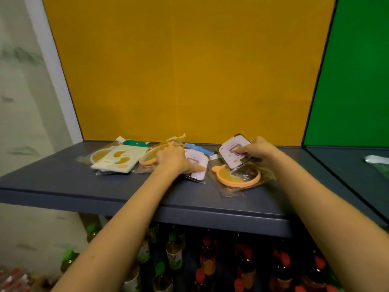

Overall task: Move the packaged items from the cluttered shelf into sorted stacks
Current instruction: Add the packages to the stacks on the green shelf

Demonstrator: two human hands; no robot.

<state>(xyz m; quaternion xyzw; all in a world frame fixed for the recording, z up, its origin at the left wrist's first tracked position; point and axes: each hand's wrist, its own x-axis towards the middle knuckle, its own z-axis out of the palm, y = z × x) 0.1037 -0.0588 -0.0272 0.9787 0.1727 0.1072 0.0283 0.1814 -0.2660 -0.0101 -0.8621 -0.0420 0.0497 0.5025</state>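
Several packaged items lie on a dark grey shelf [63, 186]. My right hand [260, 151] grips a white square packet [231, 153], tilted up above an orange round lid in clear wrap [237, 179]. My left hand [174, 160] is closed on another orange round lid in wrap [150, 158], which leans up at the back. Beside that hand lies a second white square packet with a blue header [196, 160]. At the left, a cream card with yellow shapes [120, 159] rests on a white round lid with a green header [101, 155].
A yellow back panel [189, 70] rises behind the shelf, with a green panel [353, 81] to its right. A pale wrapped item [376, 160] sits on the neighbouring shelf at far right. Bottles with green and red caps [208, 262] stand below the shelf.
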